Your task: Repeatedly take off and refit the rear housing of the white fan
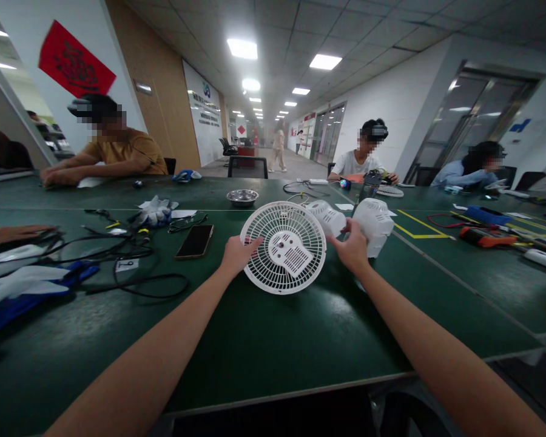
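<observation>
The white fan grille point(287, 247) is held tilted up over the green table point(300, 346) by the left hand point(235, 258), its left rim gripped between thumb and fingers. The right hand point(355, 247) is positioned beside the grille's right rim, at the white motor housing point(324, 215); whether its grip is closed cannot be determined. The white fan base point(377, 223) is located just beyond that hand. A smartphone point(195, 241) is placed left of the grille. Across the table, 2 co-workers point(130, 152) wearing headsets are seated.
</observation>
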Available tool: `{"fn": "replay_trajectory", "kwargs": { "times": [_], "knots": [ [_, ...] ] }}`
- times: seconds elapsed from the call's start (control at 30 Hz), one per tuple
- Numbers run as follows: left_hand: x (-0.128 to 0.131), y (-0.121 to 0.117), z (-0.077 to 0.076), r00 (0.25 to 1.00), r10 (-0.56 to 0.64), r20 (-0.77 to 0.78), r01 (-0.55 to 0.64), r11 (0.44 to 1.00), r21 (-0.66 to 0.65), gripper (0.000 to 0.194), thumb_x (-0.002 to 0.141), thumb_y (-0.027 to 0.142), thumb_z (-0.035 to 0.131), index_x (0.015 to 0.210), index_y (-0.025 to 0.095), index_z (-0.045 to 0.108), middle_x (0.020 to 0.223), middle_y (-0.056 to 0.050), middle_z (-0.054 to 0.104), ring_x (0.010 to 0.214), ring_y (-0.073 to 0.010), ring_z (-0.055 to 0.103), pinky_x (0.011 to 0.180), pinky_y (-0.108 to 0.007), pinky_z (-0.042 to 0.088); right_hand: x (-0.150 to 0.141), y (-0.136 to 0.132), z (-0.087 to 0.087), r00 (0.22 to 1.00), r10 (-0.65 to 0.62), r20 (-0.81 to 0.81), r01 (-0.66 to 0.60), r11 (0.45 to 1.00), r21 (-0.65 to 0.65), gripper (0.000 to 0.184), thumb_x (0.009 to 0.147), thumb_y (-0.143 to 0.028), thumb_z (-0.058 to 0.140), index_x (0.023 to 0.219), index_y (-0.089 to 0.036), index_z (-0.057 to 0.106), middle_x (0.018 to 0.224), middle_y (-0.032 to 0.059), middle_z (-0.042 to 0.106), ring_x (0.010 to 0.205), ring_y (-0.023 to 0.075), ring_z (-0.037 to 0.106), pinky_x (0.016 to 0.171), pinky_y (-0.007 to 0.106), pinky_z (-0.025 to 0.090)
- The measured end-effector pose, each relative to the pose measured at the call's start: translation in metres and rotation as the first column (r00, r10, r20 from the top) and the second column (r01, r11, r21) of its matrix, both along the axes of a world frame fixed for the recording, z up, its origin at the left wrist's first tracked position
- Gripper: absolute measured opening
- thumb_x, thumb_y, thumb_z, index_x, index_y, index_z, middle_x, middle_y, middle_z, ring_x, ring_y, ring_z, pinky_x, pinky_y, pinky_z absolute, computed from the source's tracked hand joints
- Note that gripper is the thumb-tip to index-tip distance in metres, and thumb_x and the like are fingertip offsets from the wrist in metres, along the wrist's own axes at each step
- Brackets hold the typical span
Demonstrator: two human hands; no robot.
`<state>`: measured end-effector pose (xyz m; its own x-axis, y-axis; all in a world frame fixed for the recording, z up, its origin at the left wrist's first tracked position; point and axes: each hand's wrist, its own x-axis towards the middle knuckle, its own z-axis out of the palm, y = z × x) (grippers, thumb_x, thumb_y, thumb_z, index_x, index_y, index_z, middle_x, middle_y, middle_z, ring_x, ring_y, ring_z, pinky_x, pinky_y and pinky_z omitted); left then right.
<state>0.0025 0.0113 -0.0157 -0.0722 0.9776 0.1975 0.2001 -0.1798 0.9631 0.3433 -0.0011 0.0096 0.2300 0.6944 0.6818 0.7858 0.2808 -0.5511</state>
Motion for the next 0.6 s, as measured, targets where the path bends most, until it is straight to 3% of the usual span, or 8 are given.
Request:
{"fn": "replay_trajectory", "kwargs": {
  "times": [0.1,0.2,0.3,0.37,0.43,0.5,0.57,0.6],
  "knots": [
    [0.0,0.001,-0.001,1.0,-0.002,-0.005,0.002,1.0,-0.02,0.032,0.079,0.041,0.079,0.095,0.013,0.077,0.089,-0.013,0.079,0.075,-0.0275,0.075,0.069,-0.039,0.059,-0.011,0.006,-0.012,0.999,0.01,0.051,0.003,0.97,-0.244,0.071,0.077,-0.055,0.072,0.132,-0.014,0.054,0.115,0.0158,0.071,0.096,0.0287,0.068,0.089,0.041,0.052],
    [-0.001,0.002,-0.002,1.0,-0.018,0.01,0.018,0.999,-0.036,0.032,0.079,0.041,0.079,0.095,0.013,0.077,0.09,-0.012,0.079,0.076,-0.0273,0.075,0.069,-0.039,0.059,-0.014,0.01,-0.018,0.986,-0.049,0.16,0.111,0.906,-0.408,0.07,0.081,-0.056,0.069,0.132,-0.009,0.056,0.121,0.0214,0.069,0.108,0.0341,0.067,0.095,0.044,0.05],
    [-0.001,0.003,-0.003,0.999,-0.04,0.02,0.041,0.999,-0.024,0.032,0.08,0.042,0.077,0.096,0.014,0.077,0.091,-0.012,0.079,0.079,-0.0274,0.076,0.07,-0.038,0.059,-0.014,0.011,-0.018,0.958,-0.083,0.274,0.207,0.86,-0.467,0.071,0.086,-0.055,0.064,0.136,-0.006,0.055,0.128,0.0275,0.064,0.12,0.0397,0.061,0.101,0.05,0.046],
    [-0.001,0.002,-0.001,0.999,-0.05,0.015,0.05,0.998,-0.029,0.032,0.082,0.042,0.076,0.097,0.014,0.077,0.091,-0.011,0.08,0.079,-0.0272,0.076,0.07,-0.038,0.059,-0.015,0.009,-0.014,0.946,-0.104,0.306,0.232,0.878,-0.419,0.073,0.087,-0.052,0.063,0.142,-0.004,0.052,0.133,0.0295,0.06,0.125,0.0411,0.058,0.105,0.053,0.043],
    [-0.001,-0.001,0.001,0.999,-0.044,0.011,0.045,0.998,-0.047,0.031,0.083,0.042,0.076,0.097,0.014,0.076,0.091,-0.011,0.08,0.078,-0.0266,0.076,0.069,-0.037,0.059,-0.018,0.004,-0.008,0.959,-0.086,0.27,0.171,0.936,-0.308,0.069,0.089,-0.048,0.061,0.142,-0.006,0.053,0.135,0.027,0.059,0.124,0.0381,0.058,0.107,0.05,0.043],
    [-0.001,-0.004,0.005,1.0,-0.03,0.005,0.03,0.998,-0.056,0.029,0.082,0.041,0.077,0.095,0.015,0.076,0.091,-0.011,0.079,0.078,-0.0264,0.075,0.069,-0.037,0.058,-0.023,-0.003,-0.002,0.986,-0.005,0.167,0.041,0.976,-0.215,0.054,0.09,-0.046,0.058,0.131,-0.011,0.064,0.125,0.0206,0.065,0.111,0.0328,0.063,0.103,0.047,0.046],
    [0.0,-0.007,0.008,1.0,-0.028,0.002,0.028,0.998,-0.048,0.029,0.082,0.042,0.077,0.093,0.015,0.076,0.09,-0.012,0.079,0.077,-0.0271,0.075,0.068,-0.037,0.058,-0.034,-0.012,0.002,0.991,0.131,-0.005,-0.129,0.967,-0.221,0.041,0.09,-0.048,0.058,0.112,-0.017,0.074,0.108,0.0135,0.071,0.097,0.0293,0.066,0.096,0.047,0.05],
    [0.001,-0.008,0.008,1.0,-0.026,0.0,0.026,0.999,-0.038,0.029,0.082,0.042,0.077,0.092,0.015,0.076,0.089,-0.012,0.079,0.076,-0.0276,0.075,0.068,-0.038,0.058,-0.04,-0.016,0.003,0.968,0.218,-0.125,-0.244,0.936,-0.255,0.037,0.088,-0.05,0.061,0.103,-0.02,0.075,0.1,0.0104,0.072,0.092,0.0284,0.066,0.093,0.048,0.052]
  ]
}}
